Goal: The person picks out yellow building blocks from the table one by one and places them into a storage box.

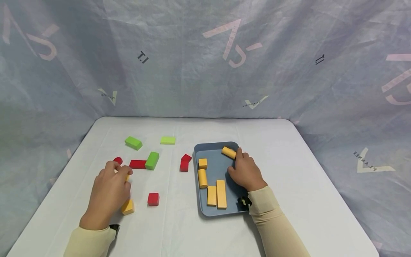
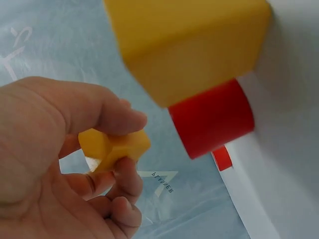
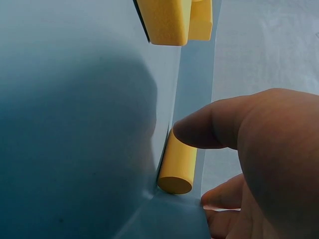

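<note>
My left hand (image 1: 108,192) pinches a small yellow block with several angled faces (image 2: 117,147) between thumb and fingertips, raised off the table. Close by lie a yellow block (image 1: 128,207) and a red cylinder (image 1: 117,160); in the left wrist view the red cylinder (image 2: 214,119) looks large. My right hand (image 1: 247,171) is at the right wall of a blue-grey tray (image 1: 216,146). Its thumb hangs inside the tray near a yellow cylinder (image 3: 178,162), and its fingertips are at the rim, apart from the thumb. The cylinder (image 1: 229,152) lies in the far right corner.
Also in the tray are a yellow cube (image 1: 203,164), another yellow cylinder (image 1: 202,178) and two oblong yellow blocks (image 1: 221,194). Left of it lie red blocks (image 1: 184,165), a red cube (image 1: 153,199), a red bar (image 1: 137,164) and green blocks (image 1: 152,160).
</note>
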`<state>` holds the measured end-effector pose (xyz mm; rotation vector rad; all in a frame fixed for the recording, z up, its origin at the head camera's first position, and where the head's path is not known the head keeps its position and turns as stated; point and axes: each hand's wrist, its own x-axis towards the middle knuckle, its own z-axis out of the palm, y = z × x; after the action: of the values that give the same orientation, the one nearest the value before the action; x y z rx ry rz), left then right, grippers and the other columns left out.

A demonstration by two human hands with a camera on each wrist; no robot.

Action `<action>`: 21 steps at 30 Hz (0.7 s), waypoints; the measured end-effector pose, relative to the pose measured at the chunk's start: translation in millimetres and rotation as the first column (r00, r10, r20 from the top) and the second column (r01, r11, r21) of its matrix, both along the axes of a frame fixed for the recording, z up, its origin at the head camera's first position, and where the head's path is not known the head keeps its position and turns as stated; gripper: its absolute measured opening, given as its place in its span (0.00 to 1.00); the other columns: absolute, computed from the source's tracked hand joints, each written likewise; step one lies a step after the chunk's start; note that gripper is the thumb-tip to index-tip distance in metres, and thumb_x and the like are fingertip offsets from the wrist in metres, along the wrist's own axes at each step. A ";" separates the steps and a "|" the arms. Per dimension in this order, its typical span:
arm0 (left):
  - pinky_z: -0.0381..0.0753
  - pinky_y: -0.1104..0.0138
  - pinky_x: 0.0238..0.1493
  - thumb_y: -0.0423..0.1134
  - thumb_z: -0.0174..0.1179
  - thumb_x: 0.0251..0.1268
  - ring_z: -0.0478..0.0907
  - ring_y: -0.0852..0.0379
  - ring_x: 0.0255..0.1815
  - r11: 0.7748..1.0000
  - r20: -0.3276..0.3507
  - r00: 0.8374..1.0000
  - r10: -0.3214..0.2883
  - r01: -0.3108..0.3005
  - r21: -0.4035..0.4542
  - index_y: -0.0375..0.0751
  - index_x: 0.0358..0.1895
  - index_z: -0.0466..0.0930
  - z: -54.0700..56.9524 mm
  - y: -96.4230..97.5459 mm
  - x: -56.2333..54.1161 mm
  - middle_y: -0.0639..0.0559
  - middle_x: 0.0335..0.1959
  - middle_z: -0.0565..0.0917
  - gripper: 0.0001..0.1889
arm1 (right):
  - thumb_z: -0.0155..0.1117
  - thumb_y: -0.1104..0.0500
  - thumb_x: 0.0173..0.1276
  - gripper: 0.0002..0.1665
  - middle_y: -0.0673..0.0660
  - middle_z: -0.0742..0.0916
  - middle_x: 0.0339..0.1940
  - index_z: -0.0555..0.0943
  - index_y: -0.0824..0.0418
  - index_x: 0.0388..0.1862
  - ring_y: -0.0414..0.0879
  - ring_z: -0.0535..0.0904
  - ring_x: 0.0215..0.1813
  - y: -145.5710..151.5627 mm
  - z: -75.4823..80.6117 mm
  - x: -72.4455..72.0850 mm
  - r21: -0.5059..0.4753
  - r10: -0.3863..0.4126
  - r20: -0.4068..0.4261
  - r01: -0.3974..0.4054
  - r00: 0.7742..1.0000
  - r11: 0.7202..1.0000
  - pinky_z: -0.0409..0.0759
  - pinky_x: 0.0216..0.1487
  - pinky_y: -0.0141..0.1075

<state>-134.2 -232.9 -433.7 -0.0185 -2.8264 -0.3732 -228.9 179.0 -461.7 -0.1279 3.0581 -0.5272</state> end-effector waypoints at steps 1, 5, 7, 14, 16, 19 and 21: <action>0.76 0.49 0.38 0.27 0.71 0.52 0.74 0.38 0.36 1.000 0.004 1.000 -0.003 0.003 0.005 0.36 0.45 0.86 0.3 0.7 -0.2 0.33 0.48 0.72 0.15 | 0.59 0.52 0.71 0.50 0.75 0.74 0.70 0.50 0.72 0.83 0.67 0.78 0.63 0.0 0.1 0.1 -0.001 -0.001 0.001 0.001 1.000 1.000 0.81 0.56 0.58; 0.73 0.52 0.37 0.27 0.69 0.54 0.72 0.41 0.34 1.000 0.016 1.000 -0.015 0.014 0.019 0.37 0.47 0.87 2.3 3.4 -1.7 0.34 0.49 0.70 0.15 | 0.59 0.52 0.71 0.50 0.75 0.74 0.70 0.50 0.72 0.83 0.68 0.78 0.63 -0.1 0.6 0.4 0.003 -0.001 0.003 0.001 1.000 1.000 0.80 0.57 0.59; 0.71 0.54 0.36 0.26 0.68 0.54 0.71 0.43 0.32 0.999 -0.004 1.000 -0.029 0.029 0.015 0.37 0.47 0.87 3.2 4.1 -2.9 0.35 0.47 0.70 0.15 | 0.60 0.52 0.72 0.50 0.75 0.74 0.70 0.50 0.72 0.83 0.68 0.78 0.63 -0.3 1.0 0.5 0.003 0.001 0.005 -0.001 1.000 1.000 0.80 0.57 0.59; 0.69 0.59 0.31 0.25 0.70 0.51 0.70 0.45 0.30 0.996 -0.106 0.990 -0.089 0.087 -0.019 0.34 0.48 0.87 5.9 7.6 -7.2 0.37 0.42 0.69 0.17 | 0.60 0.52 0.71 0.50 0.75 0.74 0.70 0.51 0.72 0.83 0.67 0.79 0.63 -0.6 1.1 0.3 0.003 0.003 0.002 -0.003 1.000 1.000 0.81 0.56 0.58; 0.68 0.59 0.31 0.25 0.70 0.50 0.70 0.45 0.29 0.995 -0.118 0.988 -0.102 0.099 -0.025 0.34 0.48 0.88 7.5 9.9 -8.4 0.38 0.41 0.69 0.18 | 0.60 0.52 0.71 0.50 0.75 0.75 0.70 0.51 0.72 0.83 0.67 0.79 0.63 -0.6 0.9 0.3 0.003 0.002 0.001 -0.002 1.000 1.000 0.81 0.56 0.59; 0.68 0.58 0.29 0.24 0.69 0.50 0.69 0.46 0.28 0.991 -0.156 0.979 -0.132 0.129 -0.034 0.35 0.47 0.89 9.7 14.0 -10.8 0.38 0.39 0.70 0.17 | 0.60 0.52 0.71 0.50 0.75 0.74 0.70 0.51 0.72 0.83 0.67 0.78 0.63 -0.4 0.8 0.3 0.004 0.001 0.003 -0.001 1.000 1.000 0.81 0.56 0.59; 0.67 0.59 0.27 0.24 0.68 0.49 0.68 0.47 0.26 0.987 -0.188 0.969 -0.158 0.154 -0.038 0.36 0.45 0.89 10.7 17.0 -12.8 0.39 0.38 0.71 0.16 | 0.60 0.52 0.71 0.50 0.75 0.74 0.70 0.51 0.72 0.83 0.67 0.78 0.63 -0.2 0.7 0.3 0.003 0.000 0.003 0.000 1.000 1.000 0.81 0.57 0.58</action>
<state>-147.1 -215.9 -423.0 -0.2687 -2.6459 -0.3519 -228.7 178.7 -461.0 -0.1266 3.0559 -0.5219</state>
